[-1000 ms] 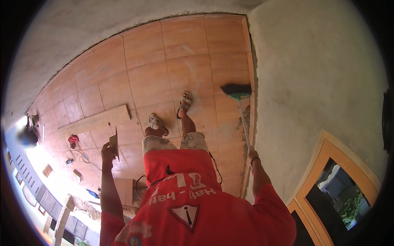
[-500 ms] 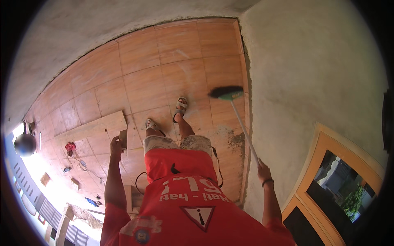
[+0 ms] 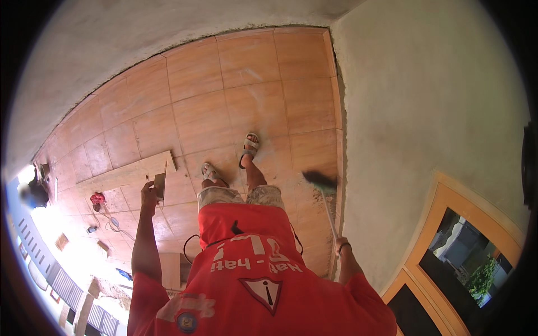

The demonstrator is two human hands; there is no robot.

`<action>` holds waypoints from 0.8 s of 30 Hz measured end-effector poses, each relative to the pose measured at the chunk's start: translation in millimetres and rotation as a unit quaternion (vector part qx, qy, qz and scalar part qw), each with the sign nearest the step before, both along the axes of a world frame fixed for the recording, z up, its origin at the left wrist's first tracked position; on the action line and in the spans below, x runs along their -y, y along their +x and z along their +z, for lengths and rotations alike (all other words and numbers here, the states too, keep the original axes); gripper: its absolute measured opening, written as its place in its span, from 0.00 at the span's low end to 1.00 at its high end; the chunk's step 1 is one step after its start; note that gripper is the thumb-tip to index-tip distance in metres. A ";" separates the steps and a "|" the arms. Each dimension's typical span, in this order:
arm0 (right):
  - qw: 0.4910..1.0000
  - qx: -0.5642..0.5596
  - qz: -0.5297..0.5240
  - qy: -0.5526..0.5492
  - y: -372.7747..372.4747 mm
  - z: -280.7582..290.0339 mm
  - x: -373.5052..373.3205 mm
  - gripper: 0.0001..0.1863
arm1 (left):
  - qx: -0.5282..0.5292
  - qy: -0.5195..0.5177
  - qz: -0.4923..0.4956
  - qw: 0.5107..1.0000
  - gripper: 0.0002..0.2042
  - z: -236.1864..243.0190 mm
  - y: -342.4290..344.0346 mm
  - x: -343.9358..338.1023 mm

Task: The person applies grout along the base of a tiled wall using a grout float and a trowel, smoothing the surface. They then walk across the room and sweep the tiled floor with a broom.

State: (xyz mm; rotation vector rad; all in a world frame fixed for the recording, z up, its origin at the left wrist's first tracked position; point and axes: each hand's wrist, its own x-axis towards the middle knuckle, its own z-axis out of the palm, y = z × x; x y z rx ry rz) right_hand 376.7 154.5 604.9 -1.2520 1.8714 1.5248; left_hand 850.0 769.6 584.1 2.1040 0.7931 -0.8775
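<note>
A long-handled broom [image 3: 329, 214] slopes down to the tiled floor from my right hand [image 3: 342, 245], whose fingers are wrapped round its pale handle. The broom's dark bristles [image 3: 320, 180] rest on the tiles close to the right wall, by a patch of grey debris [image 3: 318, 203]. Out to my left, my left hand [image 3: 148, 197] is closed on a flat rectangular trowel [image 3: 160, 187], held up above the floor. My two sandalled feet stand on the tiles between the hands.
A long wooden board [image 3: 126, 171] lies on the floor to the left. Beyond it are a red object [image 3: 97, 199], a cable [image 3: 114, 223] and small blocks. Plastered walls [image 3: 409, 95] rise ahead and on the right. An orange-framed window [image 3: 426, 252] is at lower right.
My right hand has drawn the broom back toward me along the right wall, into the debris patch. The trowel in my left hand has turned and shifted slightly left.
</note>
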 end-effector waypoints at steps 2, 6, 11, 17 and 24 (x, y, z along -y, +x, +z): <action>0.998 0.047 -0.020 -0.022 -2.7 43.9 -7.8 0.15 | -0.011 0.005 0.003 1.000 0.17 -10.6 -14.3 -5.6; 0.962 0.188 0.181 -0.079 13.8 134.8 -30.6 0.20 | -0.006 -0.007 0.018 1.000 0.17 -18.2 -23.8 22.5; 0.905 0.332 0.253 -0.080 173.7 105.4 -4.7 0.21 | -0.022 -0.039 0.017 0.999 0.17 -26.4 -26.2 53.9; 0.836 0.366 0.389 -0.126 407.8 -69.1 107.1 0.21 | 0.026 -0.055 0.000 0.998 0.18 24.9 0.0 77.5; 0.887 0.322 0.305 -0.124 487.2 -138.7 157.9 0.22 | 0.001 -0.005 0.051 0.999 0.17 43.8 -17.6 43.3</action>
